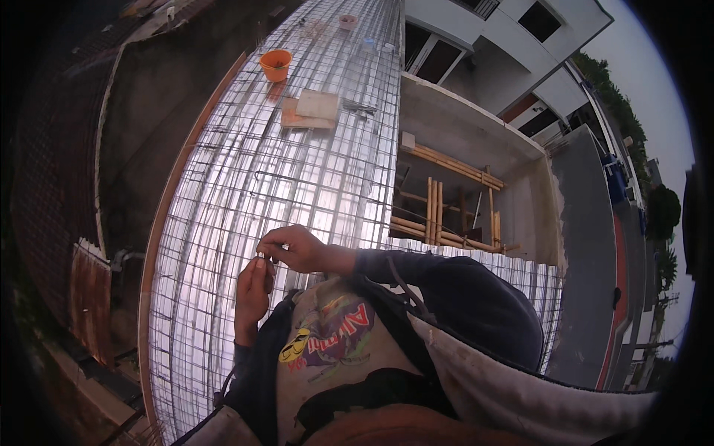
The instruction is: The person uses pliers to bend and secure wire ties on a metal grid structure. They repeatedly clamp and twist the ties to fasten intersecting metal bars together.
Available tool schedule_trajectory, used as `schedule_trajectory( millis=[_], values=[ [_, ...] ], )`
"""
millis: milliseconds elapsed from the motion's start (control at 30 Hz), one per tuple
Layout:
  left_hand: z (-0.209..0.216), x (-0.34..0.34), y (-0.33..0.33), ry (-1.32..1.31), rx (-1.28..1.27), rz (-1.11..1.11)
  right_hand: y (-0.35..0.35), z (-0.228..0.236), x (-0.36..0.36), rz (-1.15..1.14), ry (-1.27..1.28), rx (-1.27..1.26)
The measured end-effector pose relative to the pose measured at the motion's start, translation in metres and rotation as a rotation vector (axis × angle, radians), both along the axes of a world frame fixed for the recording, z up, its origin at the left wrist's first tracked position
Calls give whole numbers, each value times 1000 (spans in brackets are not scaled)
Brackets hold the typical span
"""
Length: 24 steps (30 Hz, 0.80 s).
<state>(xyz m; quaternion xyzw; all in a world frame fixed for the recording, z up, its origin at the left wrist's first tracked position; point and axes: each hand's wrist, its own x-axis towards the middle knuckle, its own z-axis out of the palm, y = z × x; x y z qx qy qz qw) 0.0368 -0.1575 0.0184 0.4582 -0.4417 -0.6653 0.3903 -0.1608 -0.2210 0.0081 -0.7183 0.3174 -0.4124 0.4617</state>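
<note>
My left hand (pixel 253 288) and my right hand (pixel 294 248) meet in front of my chest, fingertips almost touching. Both are closed in a pinch. Something small and pale seems to sit between the fingertips, too tiny to name. Beneath them spreads a grid of steel reinforcing bars (pixel 256 177) laid over shiny corrugated metal decking (pixel 297 199). My dark jacket sleeves come in from below on either side of a printed shirt (pixel 349 327).
Farther along the deck stand an orange bucket (pixel 276 67) and flat boards (pixel 317 105), with a small pale tub (pixel 347 22) beyond. Wooden edging (pixel 181 160) borders the left drop. To the right, bamboo poles (pixel 433 212) cross an opening beside a concrete wall (pixel 476 111).
</note>
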Motion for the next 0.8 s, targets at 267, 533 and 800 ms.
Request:
schedule_trajectory(
  millis=[267, 533, 800],
  values=[
    [7, -30, -9, 116, 56, 57, -5, 6, -27, 7, -23, -114],
    [14, -67, -16, -7, -31, 45, -9, 8, -72, -12, 0, -138],
    [3, -98, -5, -81, 16, 144, 2, -13, -84, 62, -90, 80]
  ],
)
